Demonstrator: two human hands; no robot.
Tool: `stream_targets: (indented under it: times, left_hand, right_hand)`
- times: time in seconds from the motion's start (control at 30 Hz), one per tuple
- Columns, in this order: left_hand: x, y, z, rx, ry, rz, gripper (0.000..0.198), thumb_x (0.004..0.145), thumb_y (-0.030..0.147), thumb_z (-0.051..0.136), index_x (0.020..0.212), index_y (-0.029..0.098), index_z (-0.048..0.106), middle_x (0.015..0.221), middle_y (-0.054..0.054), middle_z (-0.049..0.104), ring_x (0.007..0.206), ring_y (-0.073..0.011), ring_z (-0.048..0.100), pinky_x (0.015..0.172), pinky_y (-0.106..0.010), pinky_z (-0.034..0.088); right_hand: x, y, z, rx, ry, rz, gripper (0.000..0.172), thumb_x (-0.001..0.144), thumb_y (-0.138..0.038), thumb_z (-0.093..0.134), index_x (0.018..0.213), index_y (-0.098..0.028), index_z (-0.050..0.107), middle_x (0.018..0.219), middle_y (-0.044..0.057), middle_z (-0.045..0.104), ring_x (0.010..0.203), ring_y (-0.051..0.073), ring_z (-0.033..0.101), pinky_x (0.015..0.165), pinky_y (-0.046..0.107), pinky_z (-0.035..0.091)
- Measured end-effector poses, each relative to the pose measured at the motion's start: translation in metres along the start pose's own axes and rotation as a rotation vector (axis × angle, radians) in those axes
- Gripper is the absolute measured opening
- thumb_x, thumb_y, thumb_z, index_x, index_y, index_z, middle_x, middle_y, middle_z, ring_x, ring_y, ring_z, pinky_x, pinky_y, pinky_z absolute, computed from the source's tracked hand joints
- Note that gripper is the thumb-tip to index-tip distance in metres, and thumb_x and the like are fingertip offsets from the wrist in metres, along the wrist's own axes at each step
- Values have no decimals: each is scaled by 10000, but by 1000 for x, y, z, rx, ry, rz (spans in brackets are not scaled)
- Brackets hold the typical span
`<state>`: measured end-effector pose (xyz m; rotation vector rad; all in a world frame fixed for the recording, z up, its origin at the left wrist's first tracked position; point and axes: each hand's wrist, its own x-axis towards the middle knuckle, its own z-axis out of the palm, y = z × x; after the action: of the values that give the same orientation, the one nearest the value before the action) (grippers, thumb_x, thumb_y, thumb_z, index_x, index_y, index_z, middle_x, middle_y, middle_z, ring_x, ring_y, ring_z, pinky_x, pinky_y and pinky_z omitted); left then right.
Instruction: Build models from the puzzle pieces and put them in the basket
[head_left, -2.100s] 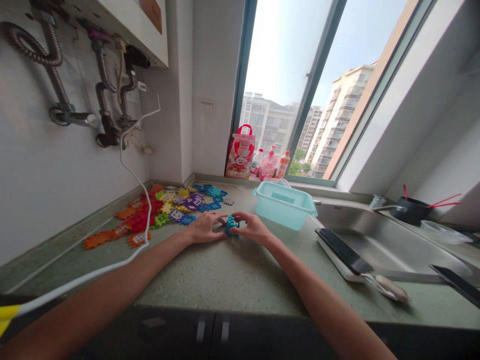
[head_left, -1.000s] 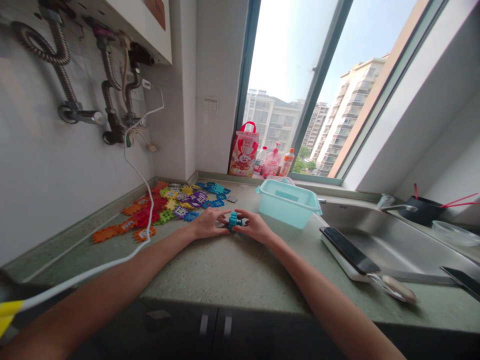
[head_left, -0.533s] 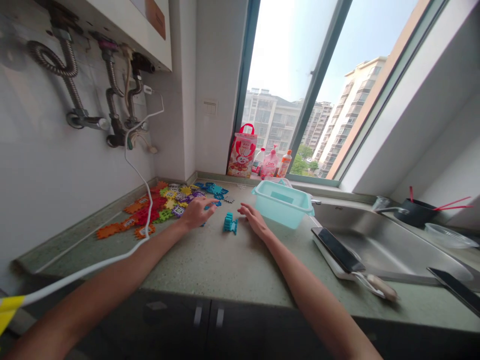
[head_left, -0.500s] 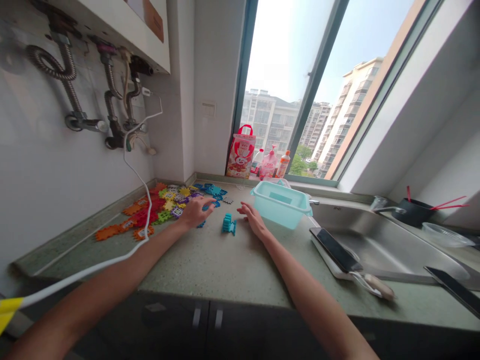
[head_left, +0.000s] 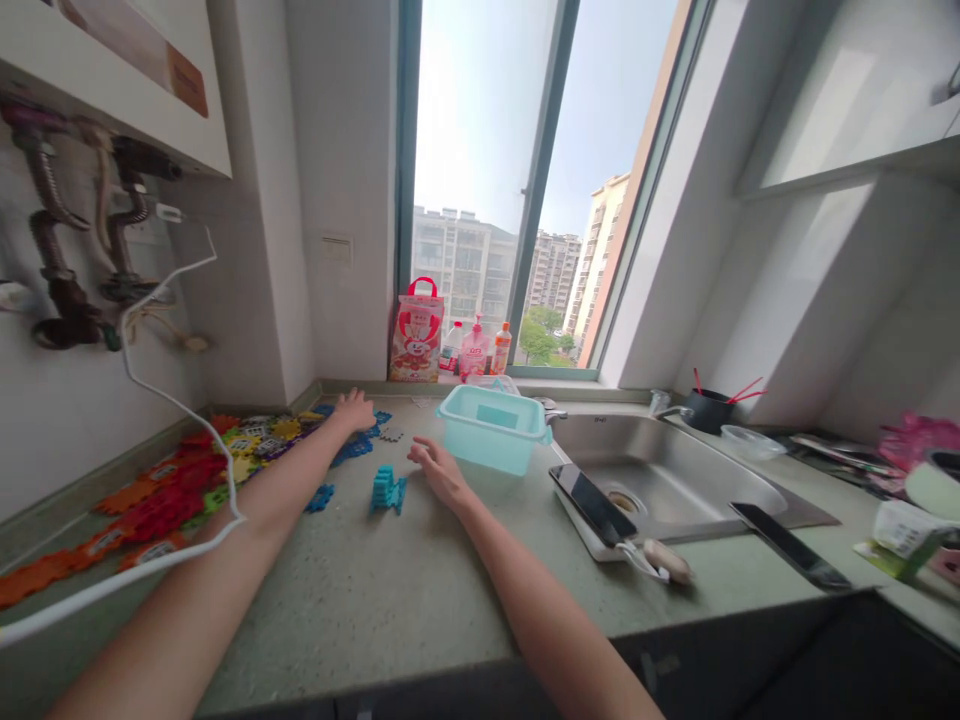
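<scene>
My left hand (head_left: pixel 354 408) reaches over the blue interlocking plastic pieces (head_left: pixel 358 445) at the back of the counter; its fingers look spread and no held piece shows. My right hand (head_left: pixel 441 474) hovers or rests near the counter with its fingers apart and nothing in them. Between my arms, a small stack of turquoise interlocking pieces (head_left: pixel 384 488) stands on the counter, with a further piece against its right side. Just behind my right hand is a light turquoise plastic bin (head_left: pixel 495 448). A loose blue piece (head_left: pixel 321 497) lies beside my left forearm.
Red, orange, yellow and green pieces (head_left: pixel 172 490) spread along the left wall. A white cable (head_left: pixel 232 470) hangs across my left forearm. Rightward are a phone (head_left: pixel 592 502) on a white object, the steel sink (head_left: pixel 675 470) and another dark flat device (head_left: pixel 787 545). Bottles (head_left: pixel 474 350) stand by the window.
My left hand has moved farther back, over the blue pieces. The view has turned to the right. My right hand stays near the bin, and the turquoise stack keeps its place.
</scene>
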<state>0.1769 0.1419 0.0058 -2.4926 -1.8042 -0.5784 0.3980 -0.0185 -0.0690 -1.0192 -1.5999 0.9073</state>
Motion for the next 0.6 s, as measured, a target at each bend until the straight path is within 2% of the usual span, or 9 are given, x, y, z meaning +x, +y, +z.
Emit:
stream_targets:
  times: [0.07,0.13,0.3,0.37,0.43,0.5,0.6]
  left_hand:
    - [4,-2,1,-2,-11,-4,284,723,284,790,963,142,742,1261,-255,672,1411,-531,410,1120,-746,267]
    - [4,-4,-1,-4,-8,19,262,767,342,779,947,158,727,1242,-228,688,1409,-491,432,1132,-728,269]
    - [-15,-3,-23,-23,41,142,341,890,529,677,979,204,731,1294,-141,681,1367,-351,478,1203,-563,327]
    - [-36,1,-36,-95,104,243,323,928,537,636,994,243,752,1238,-119,690,1277,-319,544,1179,-502,394]
    - [-65,4,-47,-210,172,371,296,984,499,571,1028,278,763,1177,-107,693,1181,-291,611,1128,-467,463]
    - [-99,7,-54,-289,203,483,335,1042,449,483,1119,263,750,1177,-99,692,1138,-260,651,1068,-443,519]
    - [-148,9,-56,-302,182,654,352,1083,355,414,1187,260,736,1227,-100,713,1163,-229,667,1058,-398,538]
  right_hand:
    - [2,1,-1,21,0,-11,737,927,-773,528,1389,-206,616,1154,104,760,1132,278,710,1018,412,515]
    - [3,1,-1,23,-6,-11,717,932,-769,526,1382,-218,621,1147,94,760,1125,276,710,1027,417,510]
    - [3,-3,-2,24,-12,53,658,975,-723,491,1392,-229,613,1130,91,770,1140,284,703,1014,432,520]
    - [1,-8,-1,-3,9,42,607,1004,-679,464,1385,-232,619,1162,99,761,1145,285,699,1009,434,527]
    - [-2,-17,0,-83,34,-45,542,1011,-626,491,1378,-252,627,1251,104,733,1148,278,689,1029,443,522]
    - [-7,-29,2,-197,65,-211,517,982,-574,585,1400,-274,617,1392,107,663,1196,273,662,1086,452,494]
    - [-17,-48,5,-366,57,-459,658,898,-521,741,1486,-289,560,1577,110,512,1389,293,540,1202,473,394]
